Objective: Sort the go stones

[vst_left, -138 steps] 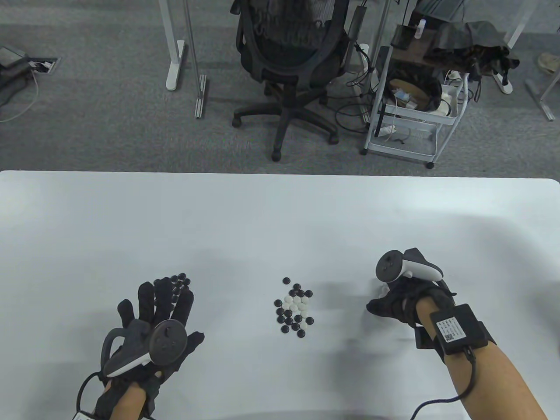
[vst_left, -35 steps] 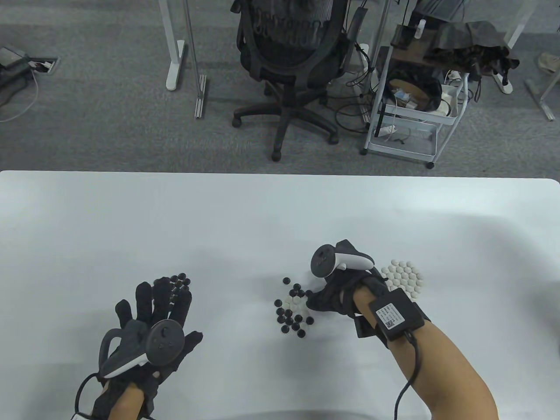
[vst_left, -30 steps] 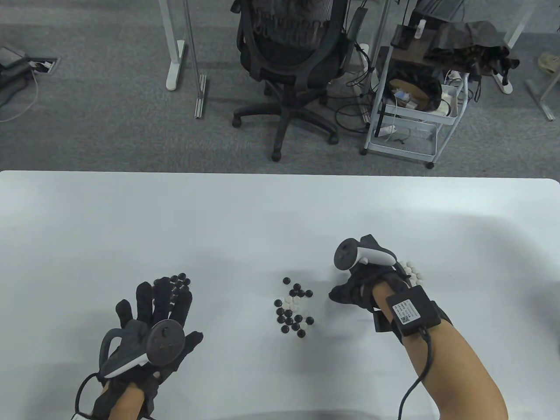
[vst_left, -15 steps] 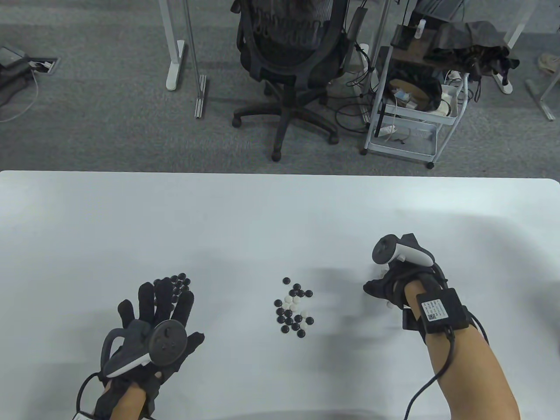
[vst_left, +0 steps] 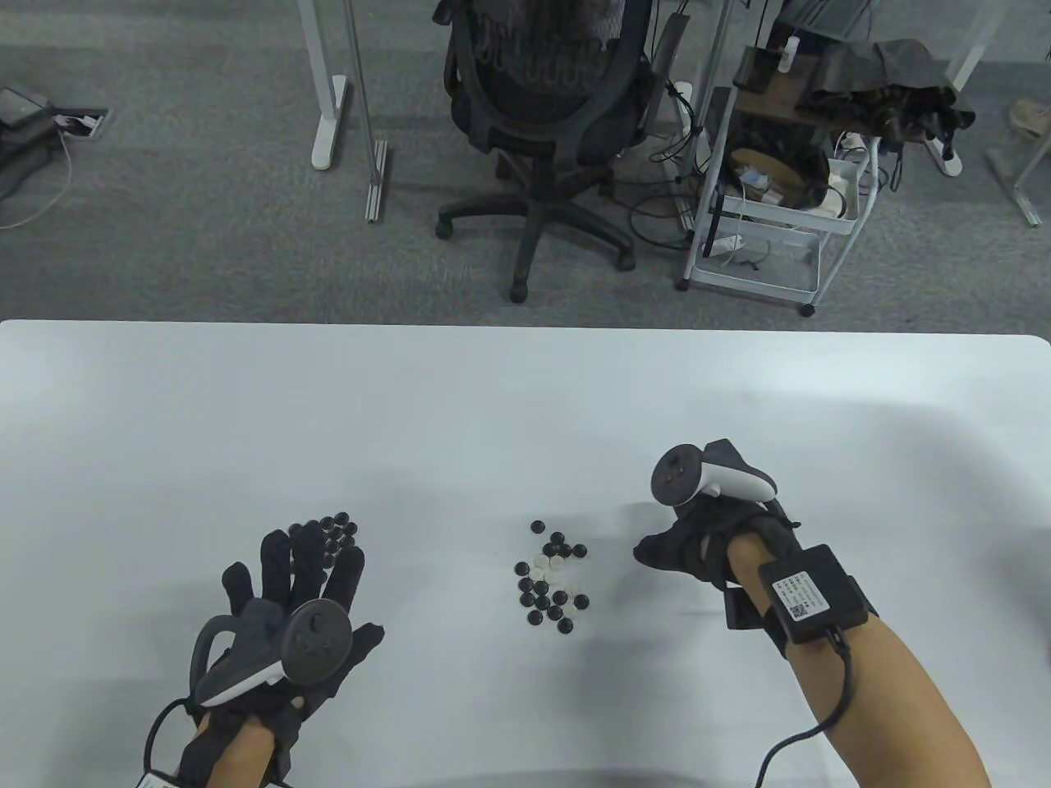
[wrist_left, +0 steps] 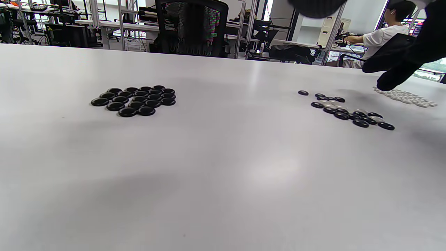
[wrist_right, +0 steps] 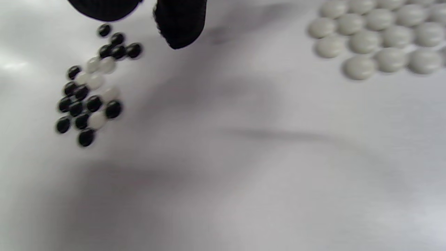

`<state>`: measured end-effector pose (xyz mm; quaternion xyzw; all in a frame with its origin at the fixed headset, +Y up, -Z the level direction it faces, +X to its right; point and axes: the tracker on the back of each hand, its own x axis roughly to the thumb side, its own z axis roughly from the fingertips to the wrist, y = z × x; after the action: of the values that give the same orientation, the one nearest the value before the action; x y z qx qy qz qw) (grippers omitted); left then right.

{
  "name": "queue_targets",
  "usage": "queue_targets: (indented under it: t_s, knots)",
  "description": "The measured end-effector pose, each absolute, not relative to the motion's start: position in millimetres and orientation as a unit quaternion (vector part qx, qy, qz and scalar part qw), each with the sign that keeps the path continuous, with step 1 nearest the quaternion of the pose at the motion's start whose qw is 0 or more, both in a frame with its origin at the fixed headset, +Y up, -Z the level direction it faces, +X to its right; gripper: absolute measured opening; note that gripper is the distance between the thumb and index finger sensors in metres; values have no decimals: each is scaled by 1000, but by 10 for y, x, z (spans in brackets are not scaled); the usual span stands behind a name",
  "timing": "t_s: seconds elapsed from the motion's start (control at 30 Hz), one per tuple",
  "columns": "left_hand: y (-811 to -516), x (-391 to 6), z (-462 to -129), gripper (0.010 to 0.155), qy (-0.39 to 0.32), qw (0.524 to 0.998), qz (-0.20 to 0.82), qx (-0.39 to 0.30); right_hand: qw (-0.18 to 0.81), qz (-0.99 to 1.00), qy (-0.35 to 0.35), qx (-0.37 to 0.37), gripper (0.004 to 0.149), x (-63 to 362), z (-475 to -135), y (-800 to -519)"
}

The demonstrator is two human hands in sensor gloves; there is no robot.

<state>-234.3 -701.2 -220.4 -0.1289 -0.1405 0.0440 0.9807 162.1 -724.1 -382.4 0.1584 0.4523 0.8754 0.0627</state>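
Observation:
A mixed pile of black and white Go stones (vst_left: 552, 579) lies at the table's middle; it also shows in the right wrist view (wrist_right: 89, 96) and the left wrist view (wrist_left: 348, 112). A group of black stones (vst_left: 335, 527) lies at my left fingertips (wrist_left: 134, 99). A group of white stones (wrist_right: 378, 40) lies to the right; my right hand hides it in the table view. My left hand (vst_left: 300, 574) lies flat with fingers spread. My right hand (vst_left: 657, 552) hovers just right of the mixed pile, its fingertips (wrist_right: 179, 26) apart with no stone between them.
The white table (vst_left: 493, 410) reaches to its far edge, with bare surface beyond the stones. Behind it stand an office chair (vst_left: 542, 107) and a white wire cart (vst_left: 772, 205) on the floor.
My right hand left the mixed pile, went right to the white group, and has now come back left toward the pile. My left hand has stayed still.

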Motion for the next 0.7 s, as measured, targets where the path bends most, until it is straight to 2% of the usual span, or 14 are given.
queue_targets:
  t_s: [0.17, 0.37, 0.57, 0.7]
  knots:
    - [-7003, -2348, -2199, 77, -139, 981, 45, -126, 46, 859, 460, 218, 62, 1231, -3693, -7310]
    - [-6970, -2372, -2188, 77, -137, 982, 52, -118, 28, 844, 473, 250, 63, 1011, -3595, -7474]
    - [-6967, -2376, -2189, 77, -137, 982, 53, -117, 17, 851, 471, 231, 63, 1067, -3641, -7519]
    - [-6968, -2377, -2189, 77, -139, 982, 52, -116, 14, 864, 468, 184, 62, 1317, -3771, -7492]
